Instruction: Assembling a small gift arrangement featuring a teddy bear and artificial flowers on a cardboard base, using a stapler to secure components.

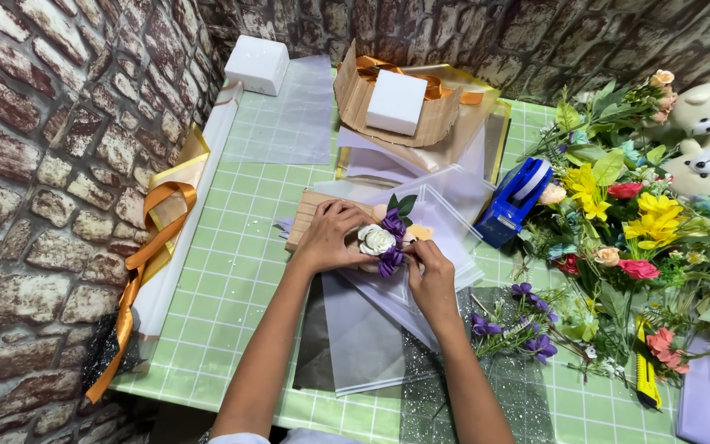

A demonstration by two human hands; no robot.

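Head view: the left hand [332,237] curls its grip around a small flower cluster [384,241], holding it from the left over a corrugated cardboard piece [306,215]; the cluster has a white rose in the middle with purple blooms above and below it; the right hand [431,275] meets it from the right, fingertips pinched narrow on the lower purple bloom. Under both hands lie clear and frosted wrapping sheets [371,329] on the green gridded table [232,288]; just right of the right hand's grip stands a blue tape dispenser [513,201]; further right spreads a heap of artificial flowers [626,222]; near its lower edge lies a yellow utility knife [645,374]; well left of the left hand an orange ribbon [154,247] trails along the brick-patterned wall.
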